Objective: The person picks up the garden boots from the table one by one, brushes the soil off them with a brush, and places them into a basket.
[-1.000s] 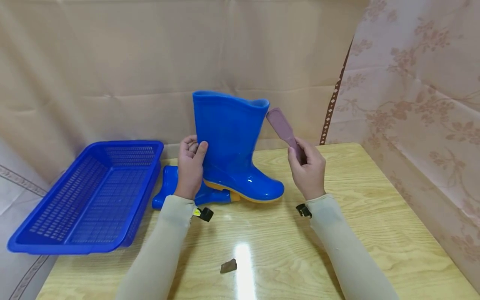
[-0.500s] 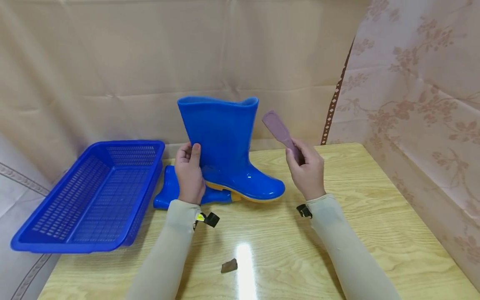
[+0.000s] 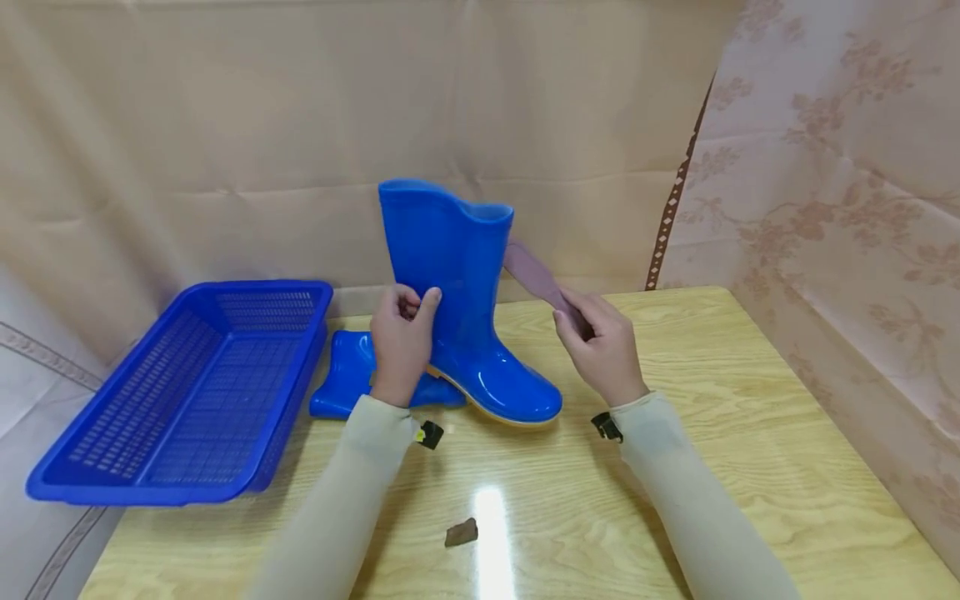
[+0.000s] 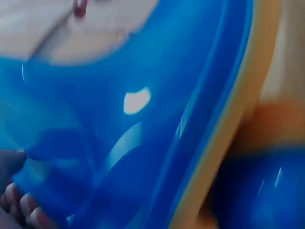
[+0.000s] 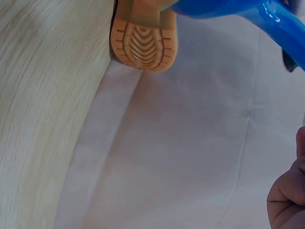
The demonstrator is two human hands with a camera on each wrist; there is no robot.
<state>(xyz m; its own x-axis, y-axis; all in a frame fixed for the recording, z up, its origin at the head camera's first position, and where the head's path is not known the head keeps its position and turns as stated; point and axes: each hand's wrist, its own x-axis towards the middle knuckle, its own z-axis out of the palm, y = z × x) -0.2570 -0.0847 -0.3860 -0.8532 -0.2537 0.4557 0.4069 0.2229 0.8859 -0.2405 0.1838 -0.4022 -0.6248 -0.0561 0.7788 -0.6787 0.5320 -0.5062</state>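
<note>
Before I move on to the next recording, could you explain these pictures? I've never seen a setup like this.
There's no machine here: a person works bare-handed. The large picture is taken from the head, looking forward and down; the two smaller ones are close views from each wrist. The left hand holds a blue boot with a yellowish sole. The right hand grips a flat purplish tool beside the boot's shaft. On the wooden table lie a second boot and a small brown scrap. A blue basket sits at the left.
</note>
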